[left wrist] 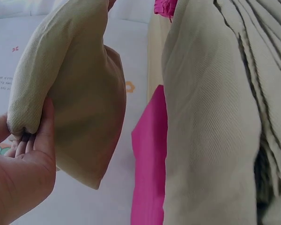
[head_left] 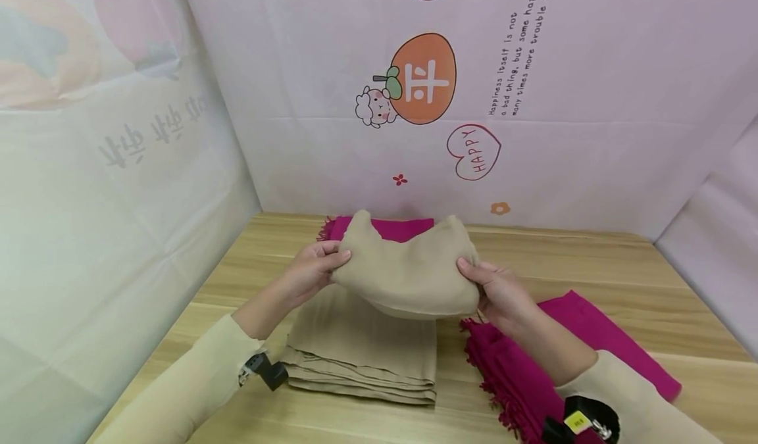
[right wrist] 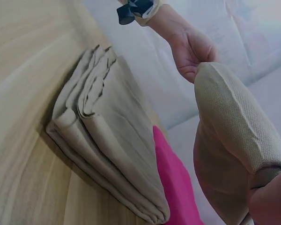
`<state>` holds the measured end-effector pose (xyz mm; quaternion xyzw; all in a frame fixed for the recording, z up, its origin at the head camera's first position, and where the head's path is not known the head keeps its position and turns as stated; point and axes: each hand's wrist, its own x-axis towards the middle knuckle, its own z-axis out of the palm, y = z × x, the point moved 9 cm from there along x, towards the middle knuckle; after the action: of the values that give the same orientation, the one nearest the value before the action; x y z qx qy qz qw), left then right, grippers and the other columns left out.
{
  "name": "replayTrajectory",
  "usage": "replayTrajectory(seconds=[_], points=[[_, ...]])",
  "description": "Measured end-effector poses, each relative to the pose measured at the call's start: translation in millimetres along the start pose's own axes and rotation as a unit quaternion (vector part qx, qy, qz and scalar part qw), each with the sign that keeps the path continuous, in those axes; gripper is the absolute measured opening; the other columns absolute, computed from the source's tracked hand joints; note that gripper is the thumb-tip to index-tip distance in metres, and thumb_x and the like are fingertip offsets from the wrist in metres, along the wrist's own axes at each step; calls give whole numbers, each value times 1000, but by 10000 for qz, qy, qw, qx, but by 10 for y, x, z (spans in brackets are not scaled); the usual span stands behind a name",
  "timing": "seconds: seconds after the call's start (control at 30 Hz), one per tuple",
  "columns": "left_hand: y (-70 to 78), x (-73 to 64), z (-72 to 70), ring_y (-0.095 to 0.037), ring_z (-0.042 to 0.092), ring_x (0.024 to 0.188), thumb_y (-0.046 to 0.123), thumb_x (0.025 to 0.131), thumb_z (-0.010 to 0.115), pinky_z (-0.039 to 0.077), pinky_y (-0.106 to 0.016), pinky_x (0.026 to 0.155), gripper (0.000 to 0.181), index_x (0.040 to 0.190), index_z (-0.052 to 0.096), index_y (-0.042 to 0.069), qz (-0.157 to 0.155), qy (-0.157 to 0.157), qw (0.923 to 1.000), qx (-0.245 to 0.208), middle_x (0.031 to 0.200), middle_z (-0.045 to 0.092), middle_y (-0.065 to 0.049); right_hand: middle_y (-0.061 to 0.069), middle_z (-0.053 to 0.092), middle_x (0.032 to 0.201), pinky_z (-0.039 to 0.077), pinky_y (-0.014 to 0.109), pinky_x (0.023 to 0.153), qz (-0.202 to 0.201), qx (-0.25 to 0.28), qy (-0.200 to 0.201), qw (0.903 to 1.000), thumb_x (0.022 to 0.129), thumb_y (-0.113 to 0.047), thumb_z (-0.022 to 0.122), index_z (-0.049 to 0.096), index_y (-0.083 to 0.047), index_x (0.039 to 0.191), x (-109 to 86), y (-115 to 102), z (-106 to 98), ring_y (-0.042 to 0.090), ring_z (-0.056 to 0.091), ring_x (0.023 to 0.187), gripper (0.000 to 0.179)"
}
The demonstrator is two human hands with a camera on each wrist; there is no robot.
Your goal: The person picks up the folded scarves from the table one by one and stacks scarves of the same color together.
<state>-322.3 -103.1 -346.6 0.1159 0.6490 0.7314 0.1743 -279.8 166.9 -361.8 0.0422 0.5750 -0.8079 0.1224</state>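
Note:
A folded beige cloth is held up in the air between both hands, its middle sagging and its two upper corners standing up. My left hand pinches its left end, thumb on the near face. At the opposite end my right hand grips the cloth the same way, some fingers hidden behind it. Below, a neatly folded stack of beige cloth lies on the table, its layered edges facing me. The right wrist view shows the held cloth apart from this stack.
A magenta fringed cloth lies on the wooden table under my right forearm. Another piece of magenta cloth is at the back, partly hidden by the held one. Printed white sheets stand behind and at both sides.

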Motion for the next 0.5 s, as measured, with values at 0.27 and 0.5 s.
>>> replayTrajectory(seconds=[0.27,0.5], points=[[-38,-136,-119,-11,62,80,6,100,51,53,-25,72,28,122,53,-10,106,-153,9998,84,95,67,-3,0,70,92,55,27,74,168,-196,20,9997,95,-22,66,74,-16,91,-22,152,132,12,67,84,11],[-104,-243,-231,-10,58,79,6,100,52,51,-24,70,13,109,59,0,158,-262,9994,167,92,63,-2,0,70,92,54,29,73,208,-225,53,9995,96,-22,64,74,-14,97,-48,287,248,11,66,83,12]])
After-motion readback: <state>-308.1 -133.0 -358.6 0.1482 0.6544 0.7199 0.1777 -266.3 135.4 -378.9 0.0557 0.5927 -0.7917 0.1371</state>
